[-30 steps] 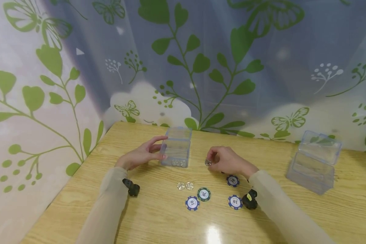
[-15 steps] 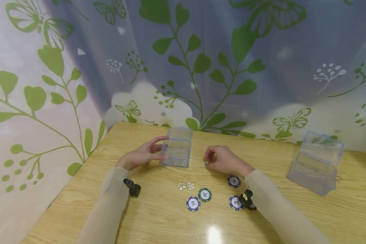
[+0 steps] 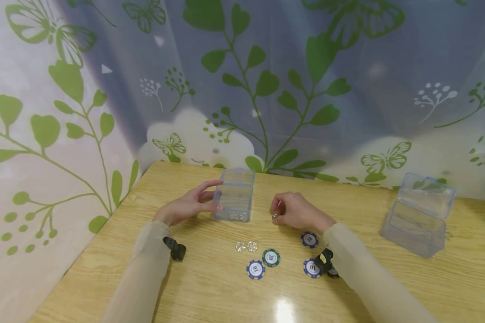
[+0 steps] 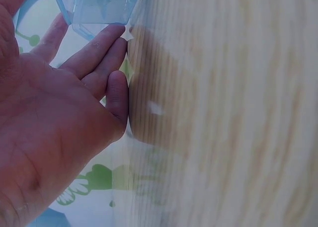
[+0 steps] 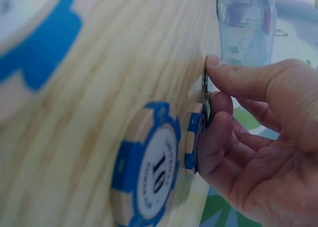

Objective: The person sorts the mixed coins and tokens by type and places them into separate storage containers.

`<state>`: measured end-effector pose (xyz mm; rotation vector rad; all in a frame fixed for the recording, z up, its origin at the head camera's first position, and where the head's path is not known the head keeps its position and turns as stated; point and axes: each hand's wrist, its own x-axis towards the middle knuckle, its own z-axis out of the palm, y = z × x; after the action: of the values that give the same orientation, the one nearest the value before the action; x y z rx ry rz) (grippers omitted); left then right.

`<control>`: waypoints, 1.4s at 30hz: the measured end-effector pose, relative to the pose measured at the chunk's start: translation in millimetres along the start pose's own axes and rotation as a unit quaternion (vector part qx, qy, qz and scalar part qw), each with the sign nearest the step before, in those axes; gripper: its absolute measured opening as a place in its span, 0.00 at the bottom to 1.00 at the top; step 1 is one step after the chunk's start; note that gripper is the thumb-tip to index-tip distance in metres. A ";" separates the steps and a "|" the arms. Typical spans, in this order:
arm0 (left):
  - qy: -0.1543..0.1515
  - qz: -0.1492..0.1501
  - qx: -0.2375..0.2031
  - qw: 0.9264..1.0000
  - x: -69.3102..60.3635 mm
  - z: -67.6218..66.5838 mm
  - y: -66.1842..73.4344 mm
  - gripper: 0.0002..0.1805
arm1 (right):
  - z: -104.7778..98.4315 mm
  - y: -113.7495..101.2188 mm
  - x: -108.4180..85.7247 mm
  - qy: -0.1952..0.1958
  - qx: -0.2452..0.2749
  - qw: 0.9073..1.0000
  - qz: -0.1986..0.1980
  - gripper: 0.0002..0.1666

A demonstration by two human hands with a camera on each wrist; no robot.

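My left hand [image 3: 187, 206] touches the left side of a clear plastic box [image 3: 233, 197], its thumb at the front part and its index finger farther back. In the left wrist view its fingers [image 4: 94, 58] look mostly straight. Shiny coins [image 3: 237, 216] lie inside this box near the front. To the right of the box, my right hand [image 3: 297, 211] pinches a small shiny coin [image 3: 274, 216] down at the table. The right wrist view shows the thumb [image 5: 238, 80] on the thin coin [image 5: 205, 83], with a blue poker chip [image 5: 196, 137] by the curled fingers.
Two coins [image 3: 246, 246] lie in front of the box. Near them are a green 20 chip [image 3: 271, 258] and a blue 10 chip [image 3: 256, 269]. More blue chips [image 3: 309, 239] lie below my right wrist. A second clear box [image 3: 416, 224], lid raised, stands at the right.
My right hand and forearm have shifted slightly left, the hand still pinching the coin. More of a dark chip shows beneath the wrist camera. My left hand stays at the box.
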<state>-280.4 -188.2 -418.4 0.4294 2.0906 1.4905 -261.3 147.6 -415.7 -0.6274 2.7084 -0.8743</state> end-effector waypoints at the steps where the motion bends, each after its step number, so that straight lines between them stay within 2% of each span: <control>1: 0.000 0.000 0.001 1.000 0.1 -0.1 0.0 0.46 | 0.4 -0.2 0.2 -0.001 0.001 1.000 0.003 0.10; 7: 0.000 0.000 0.006 1.000 0.5 -1.1 -0.3 0.46 | 1.9 0.4 1.8 -0.002 0.006 1.000 0.015 0.08; 12: -0.002 0.000 0.008 1.000 0.2 -0.7 0.5 0.47 | 1.1 1.9 0.1 -0.010 0.033 0.999 0.025 0.05; 20: 0.000 0.001 0.003 1.000 1.0 -0.3 0.6 0.46 | -1.3 12.3 -1.1 -0.037 0.104 0.994 -0.009 0.02; 25: 0.003 -0.002 0.003 1.000 0.9 0.0 0.6 0.46 | -3.7 15.0 -4.8 -0.047 0.138 0.989 -0.009 0.03; 34: 0.005 0.002 0.010 1.000 0.8 -0.9 -0.6 0.46 | -6.7 16.7 -7.1 -0.052 0.122 0.991 -0.024 0.04; 39: 0.004 0.002 0.013 1.000 -0.1 -0.2 0.3 0.46 | -6.6 19.5 -9.6 -0.039 0.146 0.989 -0.005 0.05; 42: 0.005 0.002 0.012 1.000 -0.6 0.1 1.4 0.46 | -7.4 21.5 -10.5 -0.036 0.181 0.983 0.012 0.06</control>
<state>-279.9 -188.0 -417.0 0.4364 2.1183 1.4733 -261.6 171.8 -421.8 -0.5338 2.3977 -1.2698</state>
